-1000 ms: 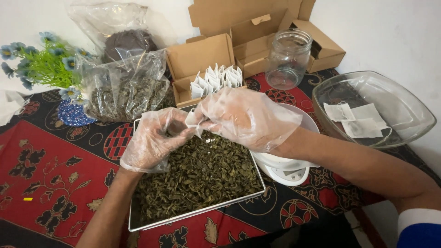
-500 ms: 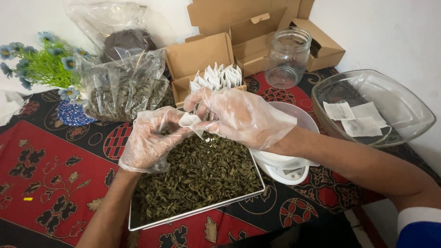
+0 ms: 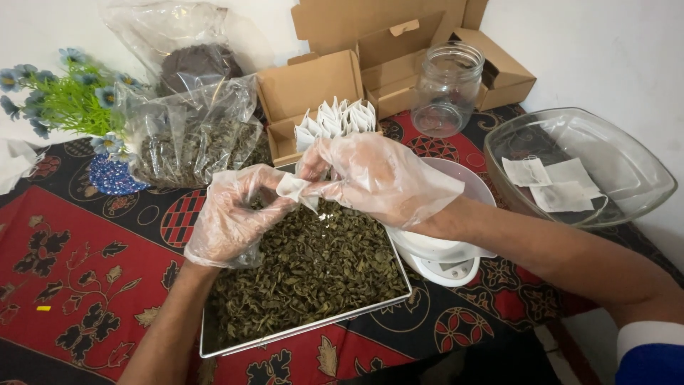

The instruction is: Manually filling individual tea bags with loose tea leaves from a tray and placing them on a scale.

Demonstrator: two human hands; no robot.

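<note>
Both my hands wear clear plastic gloves and hover over a metal tray heaped with dried green leaves. My left hand and my right hand pinch a small white paper sachet between their fingertips, just above the leaves. Behind them an open brown cardboard box holds several upright white sachets.
A white kitchen scale stands right of the tray. A glass bowl with flat white sachets sits at the right, an empty glass jar behind. Plastic bags of dried leaves and artificial blue flowers are at the left. More cardboard boxes stand at the back.
My hands have come together over the tray and a white sachet now shows between the fingertips, held by both.
</note>
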